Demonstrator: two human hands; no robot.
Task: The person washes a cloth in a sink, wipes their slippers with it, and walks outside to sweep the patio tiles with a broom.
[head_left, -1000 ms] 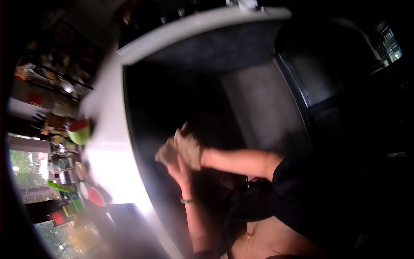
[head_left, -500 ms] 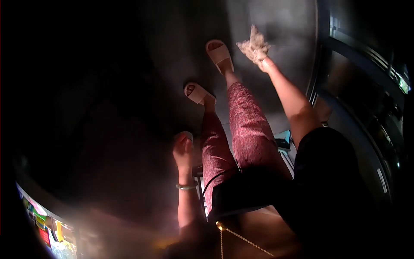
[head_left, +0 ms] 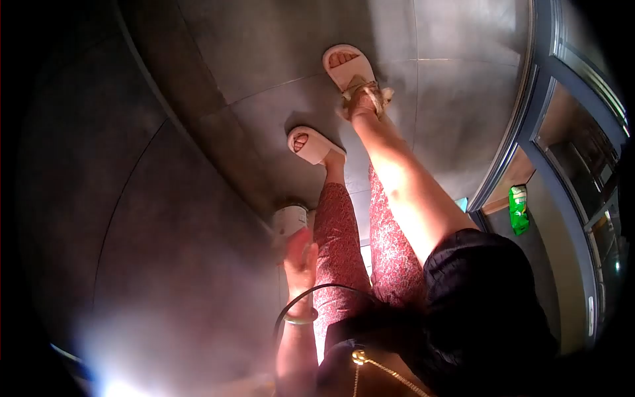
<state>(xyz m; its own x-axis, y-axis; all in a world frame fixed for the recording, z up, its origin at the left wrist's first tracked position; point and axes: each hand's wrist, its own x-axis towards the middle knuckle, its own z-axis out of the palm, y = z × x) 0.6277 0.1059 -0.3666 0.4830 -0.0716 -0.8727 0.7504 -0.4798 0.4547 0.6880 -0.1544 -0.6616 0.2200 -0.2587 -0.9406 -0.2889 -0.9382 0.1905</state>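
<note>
My left hand (head_left: 301, 261), blurred and wearing a bangle, is closed around the near end of a white cylindrical container (head_left: 291, 220). Dark marks show along the container's far edge; its exact kind is unclear. My right hand (head_left: 363, 106) reaches forward over my right leg, in front of the slippered foot. It grips a bunched beige cloth (head_left: 382, 98), with loose ends sticking out at the sides. Most of the right fingers are hidden by the cloth.
Grey tiles (head_left: 463, 92) cover the floor. My feet wear pale slippers (head_left: 311, 144). A dark-framed glass door (head_left: 542, 106) stands at the right, with a green packet (head_left: 519, 210) beside it. A dark cord (head_left: 317, 288) curves over my left wrist.
The view has grown much brighter. My right hand with the cloth has moved left and nearer, in front of my right foot. The container in my left hand now shows more fully.
</note>
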